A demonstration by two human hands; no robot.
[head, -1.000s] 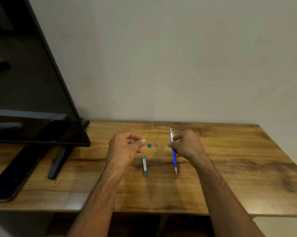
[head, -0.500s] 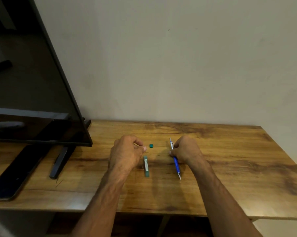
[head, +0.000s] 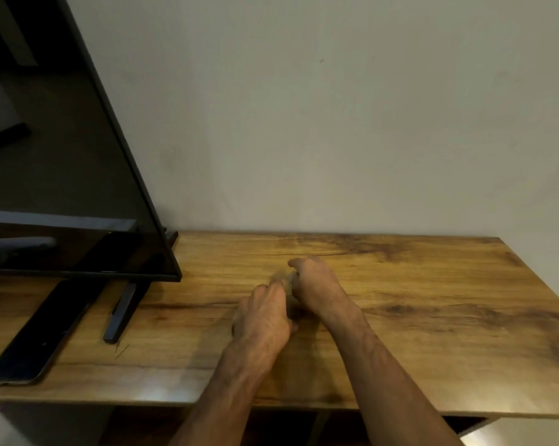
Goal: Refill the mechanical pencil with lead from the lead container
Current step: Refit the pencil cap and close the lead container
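Observation:
My left hand (head: 265, 313) and my right hand (head: 317, 288) lie close together, knuckles up, over the middle of the wooden table (head: 432, 300). Their fingertips meet in a blurred patch between them. Both hands have curled fingers. The blue mechanical pencil, the green lead container and its small cap are hidden under the hands and wrists. What either hand grips cannot be made out.
A large black screen (head: 62, 188) stands at the left, with its stand foot (head: 123, 310) on the table. A dark flat device (head: 36, 336) lies near the front left edge. A wall runs right behind the table.
Both hands have dropped to the tabletop and come together at the centre. They now cover the pencil, the lead container and the cap, which were in plain sight before.

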